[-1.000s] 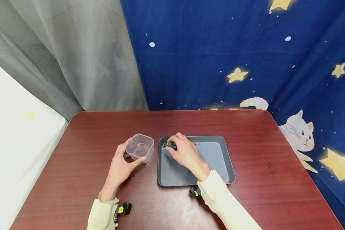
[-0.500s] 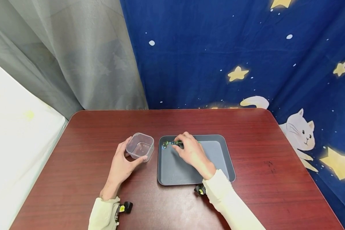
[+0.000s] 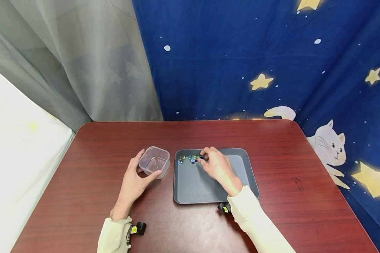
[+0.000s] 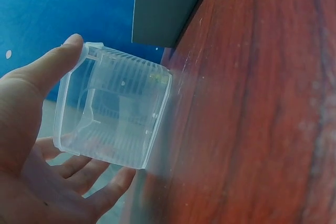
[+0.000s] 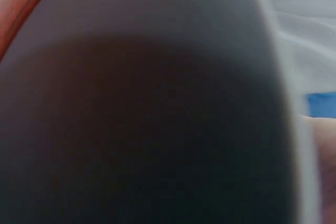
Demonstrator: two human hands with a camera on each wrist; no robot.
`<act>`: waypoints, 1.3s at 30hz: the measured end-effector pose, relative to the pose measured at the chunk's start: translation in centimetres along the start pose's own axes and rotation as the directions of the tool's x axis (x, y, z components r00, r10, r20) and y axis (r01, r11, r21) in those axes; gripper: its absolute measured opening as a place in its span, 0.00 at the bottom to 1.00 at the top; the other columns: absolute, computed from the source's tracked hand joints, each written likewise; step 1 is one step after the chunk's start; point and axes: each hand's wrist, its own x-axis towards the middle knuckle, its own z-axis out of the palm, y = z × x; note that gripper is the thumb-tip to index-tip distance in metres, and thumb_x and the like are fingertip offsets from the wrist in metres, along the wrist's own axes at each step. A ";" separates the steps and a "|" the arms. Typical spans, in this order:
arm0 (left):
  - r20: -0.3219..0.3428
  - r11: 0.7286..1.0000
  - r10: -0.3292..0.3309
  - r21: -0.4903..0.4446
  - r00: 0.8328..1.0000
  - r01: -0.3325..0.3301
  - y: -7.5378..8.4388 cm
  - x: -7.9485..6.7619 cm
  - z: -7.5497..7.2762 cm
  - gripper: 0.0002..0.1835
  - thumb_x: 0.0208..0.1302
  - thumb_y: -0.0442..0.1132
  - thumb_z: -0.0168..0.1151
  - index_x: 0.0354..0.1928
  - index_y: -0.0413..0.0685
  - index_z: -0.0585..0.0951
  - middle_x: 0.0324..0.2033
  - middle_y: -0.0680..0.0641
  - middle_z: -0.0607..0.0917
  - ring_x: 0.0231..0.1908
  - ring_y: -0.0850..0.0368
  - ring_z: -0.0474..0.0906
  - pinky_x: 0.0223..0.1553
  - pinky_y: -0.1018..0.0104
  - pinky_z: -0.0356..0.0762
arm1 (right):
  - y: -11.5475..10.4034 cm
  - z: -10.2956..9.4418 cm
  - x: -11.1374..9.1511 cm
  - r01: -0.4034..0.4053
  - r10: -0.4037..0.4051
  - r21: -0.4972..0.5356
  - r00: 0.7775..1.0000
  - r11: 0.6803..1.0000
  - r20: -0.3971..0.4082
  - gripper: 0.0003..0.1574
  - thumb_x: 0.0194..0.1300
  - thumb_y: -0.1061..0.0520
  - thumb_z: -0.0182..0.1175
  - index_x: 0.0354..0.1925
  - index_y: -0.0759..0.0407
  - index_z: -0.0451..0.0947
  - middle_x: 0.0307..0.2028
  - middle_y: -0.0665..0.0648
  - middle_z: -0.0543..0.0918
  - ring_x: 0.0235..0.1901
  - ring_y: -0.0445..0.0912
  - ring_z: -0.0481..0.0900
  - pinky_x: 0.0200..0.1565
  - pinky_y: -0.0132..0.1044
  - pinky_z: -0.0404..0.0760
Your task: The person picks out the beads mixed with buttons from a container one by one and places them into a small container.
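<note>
My left hand (image 3: 133, 182) grips a clear plastic container (image 3: 155, 163), its opening facing up, thumb on the near side and fingers around the far left. In the left wrist view the container (image 4: 113, 108) has ribbed see-through walls, with its base close to the tabletop. Over the back of the grey tray (image 3: 190, 189) is my right hand (image 3: 217, 168), with thumb and fingers bent down around a dark marble (image 3: 201, 157); I cannot tell whether they pinch it. Several small blue and green marbles (image 3: 190, 157) lie along the tray's back left, left of these fingertips.
The tray stands on a reddish-brown wooden table (image 3: 304, 196), just right of the container. A blue starry curtain (image 3: 215, 70) and a grey curtain (image 3: 120, 77) hang behind the table. In the right wrist view a dark blurred surface (image 5: 147, 129) blocks most of the picture.
My right hand has moved rightward along the row of marbles, uncovering those at the back left. The left hand and the container have stayed in place.
</note>
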 end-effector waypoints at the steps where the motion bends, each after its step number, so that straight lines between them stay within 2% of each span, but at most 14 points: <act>1: 0.002 1.000 -0.002 0.003 1.000 0.002 0.0 0.0 0.0 0.53 0.57 0.51 0.80 0.81 0.60 0.61 0.64 0.43 0.74 0.59 0.44 0.84 0.54 0.72 0.80 | 0.1 0.0 0.0 -0.005 0.005 -0.003 1.000 1.000 0.009 0.14 0.70 0.49 0.69 0.52 0.50 0.85 0.42 0.51 0.85 0.42 0.47 0.84 0.44 0.48 0.82; 6: 0.003 1.000 0.004 0.000 1.000 -0.004 0.0 0.0 -0.1 0.52 0.56 0.51 0.81 0.80 0.59 0.63 0.65 0.44 0.74 0.59 0.45 0.84 0.55 0.73 0.80 | 0.5 0.0 -0.1 -0.026 0.026 -0.008 0.999 1.000 0.043 0.18 0.71 0.48 0.69 0.56 0.50 0.84 0.43 0.51 0.85 0.44 0.48 0.85 0.43 0.48 0.82; 15: 0.005 1.000 0.013 0.012 1.000 -0.013 0.1 -0.1 -0.2 0.52 0.56 0.52 0.81 0.80 0.60 0.64 0.66 0.46 0.74 0.59 0.46 0.83 0.57 0.64 0.82 | 0.8 0.3 -0.1 0.008 -0.004 -0.047 0.997 0.999 0.079 0.22 0.71 0.50 0.69 0.61 0.49 0.82 0.50 0.53 0.84 0.52 0.49 0.85 0.49 0.51 0.84; 21: 0.007 1.000 0.009 0.002 1.000 -0.009 -0.2 -0.3 -0.3 0.51 0.56 0.52 0.81 0.80 0.60 0.64 0.65 0.46 0.74 0.58 0.47 0.83 0.56 0.67 0.82 | 0.8 0.6 -0.4 0.035 -0.030 -0.057 0.996 0.998 0.088 0.23 0.71 0.51 0.69 0.61 0.52 0.82 0.50 0.54 0.84 0.54 0.51 0.83 0.49 0.51 0.84; 29: 0.012 1.000 0.018 -0.002 1.000 -0.018 0.1 0.0 -0.3 0.51 0.56 0.52 0.81 0.80 0.60 0.64 0.66 0.47 0.74 0.60 0.47 0.83 0.56 0.72 0.81 | 0.9 0.6 -0.3 0.013 -0.010 -0.051 0.998 0.999 0.068 0.23 0.69 0.52 0.70 0.60 0.54 0.82 0.51 0.54 0.84 0.59 0.53 0.80 0.55 0.52 0.83; 34: 0.015 1.000 0.019 -0.003 1.000 -0.019 0.1 0.0 -0.3 0.51 0.56 0.51 0.81 0.80 0.60 0.64 0.66 0.46 0.74 0.60 0.47 0.83 0.57 0.74 0.79 | 0.8 0.5 -0.2 0.010 -0.008 -0.036 0.998 0.999 0.061 0.22 0.69 0.54 0.70 0.59 0.58 0.81 0.49 0.55 0.85 0.57 0.52 0.81 0.55 0.51 0.83; 39: 0.013 1.000 0.022 -0.004 1.000 -0.022 0.0 0.0 -0.2 0.51 0.56 0.52 0.81 0.80 0.60 0.64 0.66 0.46 0.74 0.60 0.46 0.83 0.57 0.74 0.80 | 1.0 0.6 -0.1 0.026 -0.025 -0.029 0.999 0.999 0.043 0.19 0.69 0.57 0.69 0.56 0.61 0.81 0.45 0.56 0.85 0.50 0.52 0.83 0.51 0.50 0.84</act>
